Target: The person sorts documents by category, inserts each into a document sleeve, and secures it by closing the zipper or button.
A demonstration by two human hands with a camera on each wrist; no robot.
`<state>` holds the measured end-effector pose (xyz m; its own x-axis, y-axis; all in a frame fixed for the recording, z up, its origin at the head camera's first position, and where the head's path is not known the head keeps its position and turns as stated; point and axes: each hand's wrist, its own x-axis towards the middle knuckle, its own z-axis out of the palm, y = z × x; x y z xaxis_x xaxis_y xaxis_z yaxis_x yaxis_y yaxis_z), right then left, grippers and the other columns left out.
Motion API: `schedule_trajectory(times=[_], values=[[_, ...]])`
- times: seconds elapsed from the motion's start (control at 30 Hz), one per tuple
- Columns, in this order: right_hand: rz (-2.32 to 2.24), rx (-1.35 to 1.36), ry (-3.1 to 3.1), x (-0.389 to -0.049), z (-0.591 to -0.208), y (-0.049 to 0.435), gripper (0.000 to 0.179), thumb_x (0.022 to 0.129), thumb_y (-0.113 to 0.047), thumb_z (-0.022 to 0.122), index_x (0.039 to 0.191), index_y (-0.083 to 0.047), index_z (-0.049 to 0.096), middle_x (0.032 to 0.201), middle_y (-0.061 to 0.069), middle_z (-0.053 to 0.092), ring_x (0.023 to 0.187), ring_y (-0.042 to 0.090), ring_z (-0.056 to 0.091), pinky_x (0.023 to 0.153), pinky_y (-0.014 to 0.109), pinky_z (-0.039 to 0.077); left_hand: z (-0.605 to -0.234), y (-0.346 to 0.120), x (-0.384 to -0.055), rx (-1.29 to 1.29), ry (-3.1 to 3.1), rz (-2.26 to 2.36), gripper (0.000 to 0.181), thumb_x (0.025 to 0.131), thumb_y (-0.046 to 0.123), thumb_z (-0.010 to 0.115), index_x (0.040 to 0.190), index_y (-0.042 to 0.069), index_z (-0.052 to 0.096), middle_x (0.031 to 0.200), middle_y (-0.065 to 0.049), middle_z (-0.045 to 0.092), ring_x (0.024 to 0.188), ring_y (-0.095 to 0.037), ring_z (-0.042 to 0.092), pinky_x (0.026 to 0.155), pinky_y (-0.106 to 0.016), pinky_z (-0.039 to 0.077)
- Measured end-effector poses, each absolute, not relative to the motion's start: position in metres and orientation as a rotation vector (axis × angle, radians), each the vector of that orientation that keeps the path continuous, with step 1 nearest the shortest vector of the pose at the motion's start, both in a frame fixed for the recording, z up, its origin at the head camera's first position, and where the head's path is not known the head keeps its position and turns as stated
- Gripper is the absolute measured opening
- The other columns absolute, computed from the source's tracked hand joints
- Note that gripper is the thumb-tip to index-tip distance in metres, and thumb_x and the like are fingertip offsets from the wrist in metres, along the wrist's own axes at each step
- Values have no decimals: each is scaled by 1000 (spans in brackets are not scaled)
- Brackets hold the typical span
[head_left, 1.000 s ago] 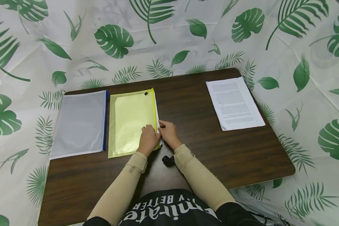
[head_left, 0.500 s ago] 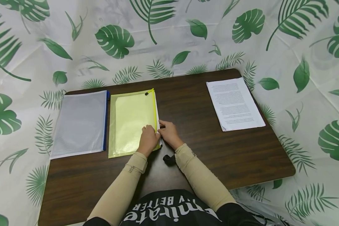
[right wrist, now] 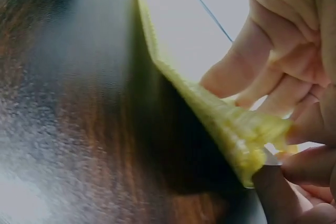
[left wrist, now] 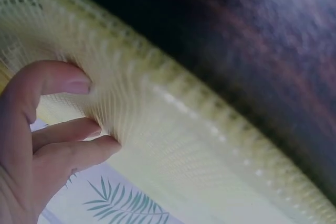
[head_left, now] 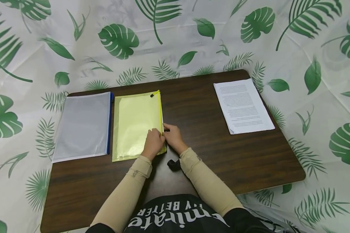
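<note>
A yellow mesh zip folder [head_left: 135, 118] lies on the table, its zipper edge at the right and its slider near the far right corner. My left hand [head_left: 153, 140] pinches the folder near its lower right edge; in the left wrist view, the mesh [left wrist: 123, 95] puckers between thumb and fingers. From the right, my right hand [head_left: 174, 137] grips the same edge beside the left hand. The right wrist view shows a bunched yellow edge [right wrist: 231, 124] between fingers, and a white surface [right wrist: 178, 30] next to it. Some fingertips are hidden.
A clear mesh folder [head_left: 83, 126] with a blue edge lies left of the yellow one. Printed sheets [head_left: 243, 105] are stacked at the far right of the brown table [head_left: 198, 106]. A small black object [head_left: 173, 165] sits by the right wrist. A leaf-patterned sheet hangs behind.
The white strip beyond the yellow folder's right edge has narrowed to a sliver. Yellow now shows at the lower right corner, where white and black showed before. Both hands have barely moved.
</note>
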<state>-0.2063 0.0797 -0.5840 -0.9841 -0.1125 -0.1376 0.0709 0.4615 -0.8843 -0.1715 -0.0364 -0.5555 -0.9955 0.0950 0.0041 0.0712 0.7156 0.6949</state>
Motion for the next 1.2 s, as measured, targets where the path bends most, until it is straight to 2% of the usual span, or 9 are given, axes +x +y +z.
schedule_trajectory(times=[0.07, 0.1, 0.23, 0.4, 0.6, 0.73, 0.83, 0.97, 1.2], values=[[-1541, -31, 2522, -207, -582, 80, 51, 92, 2, 64, 142, -3, 58, 114, 15, 72, 98, 25, 68, 77, 26, 52, -555, -37, -172, 124, 2873, 1172, 43, 86, -1, 57, 51, 11, 35, 75, -17, 49, 98, -59, 58, 78, -53, 50], [-1530, -28, 2522, -207, -580, 81, 49, 93, 1, 64, 142, -3, 58, 114, 15, 72, 97, 25, 68, 76, 27, 52, -555, -38, -172, 120, 2872, 1169, 44, 86, 0, 57, 51, 12, 34, 74, -15, 48, 102, -60, 58, 82, -53, 51], [-1422, -55, 2582, -207, -575, 83, 44, 94, 0, 66, 137, -5, 64, 108, 12, 74, 84, 21, 66, 70, 26, 50, -554, -40, -173, 103, 2866, 1165, 45, 85, 2, 59, 49, 12, 34, 73, -14, 46, 112, -61, 56, 69, -48, 49], [-1328, -94, 2607, -207, -572, 85, 45, 93, 2, 66, 137, -6, 64, 104, 11, 75, 74, 15, 63, 67, 23, 48, -553, -40, -173, 101, 2863, 1157, 46, 84, 2, 61, 48, 12, 36, 74, -13, 46, 99, -57, 61, 66, -41, 44], [-1310, -92, 2587, -206, -572, 84, 48, 95, 1, 64, 142, -4, 58, 111, 13, 74, 88, 21, 68, 74, 28, 53, -555, -38, -170, 86, 2892, 1133, 36, 86, 3, 63, 56, 7, 44, 78, -15, 49, 80, -44, 57, 68, -44, 47], [-1305, -101, 2605, -206, -573, 83, 47, 95, 0, 64, 141, -3, 59, 111, 13, 74, 104, 26, 68, 86, 35, 55, -562, -32, -167, 65, 2955, 1020, 12, 90, 4, 62, 81, -2, 57, 95, -24, 57, 94, -42, 55, 70, -47, 53], [-1316, -104, 2605, -206, -574, 82, 46, 95, -1, 64, 141, -3, 59, 111, 13, 74, 104, 28, 68, 88, 37, 56, -565, -29, -167, 82, 3004, 896, 12, 92, 4, 60, 94, -7, 59, 104, -29, 58, 103, -44, 54, 79, -48, 55], [-1325, -105, 2605, -207, -576, 81, 46, 94, 0, 64, 140, -3, 59, 109, 12, 74, 101, 26, 68, 85, 35, 56, -566, -27, -167, 90, 3048, 812, 15, 91, 5, 59, 95, -10, 60, 106, -32, 58, 104, -44, 54, 80, -48, 56], [-1387, -105, 2625, -206, -580, 80, 46, 91, 3, 67, 137, -1, 62, 106, 14, 75, 99, 28, 69, 84, 35, 56, -567, -27, -165, 179, 3119, 733, 13, 93, 3, 60, 91, -9, 63, 90, -27, 60, 89, -41, 57, 73, -47, 57]])
